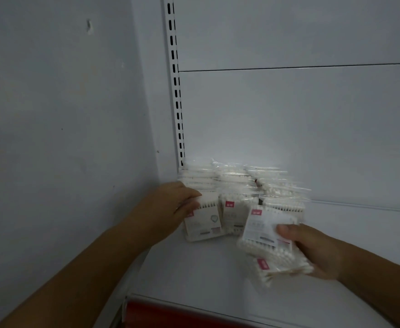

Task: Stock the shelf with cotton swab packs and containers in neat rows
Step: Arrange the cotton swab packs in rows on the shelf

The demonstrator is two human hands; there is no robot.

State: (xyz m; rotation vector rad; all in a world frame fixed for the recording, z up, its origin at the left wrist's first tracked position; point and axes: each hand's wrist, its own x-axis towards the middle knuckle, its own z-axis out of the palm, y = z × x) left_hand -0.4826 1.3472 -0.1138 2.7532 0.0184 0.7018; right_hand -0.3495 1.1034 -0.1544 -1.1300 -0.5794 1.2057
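**Three rows begun in the shelf's back corner, more packs in hand**

The pale grey plaster wall (52, 114) fills the left of the room, and against it stands the white metal shelving unit with its slotted upright (175, 91) and plain back panels. The flat white shelf (194, 275) is bare across most of its width, with a red price strip (170, 313) along its front edge.

Pushed into the back left corner sit the clear plastic packs of white cotton swabs with pink-labelled cards (232, 185), standing in what looks like three rows running front to back. The rightmost row is the least tidy and motion blur makes a count impossible. No containers are in view, so I judge the job early: the rows need filling forward and everything to the right is still to stock.

The left hand (170, 204) rests half curled against the front pack of the left row (202, 223), steadying it. The right hand (317, 252) is closed around a small bundle of swab packs (267, 237), thumb on the top card, held just in front of the right row.
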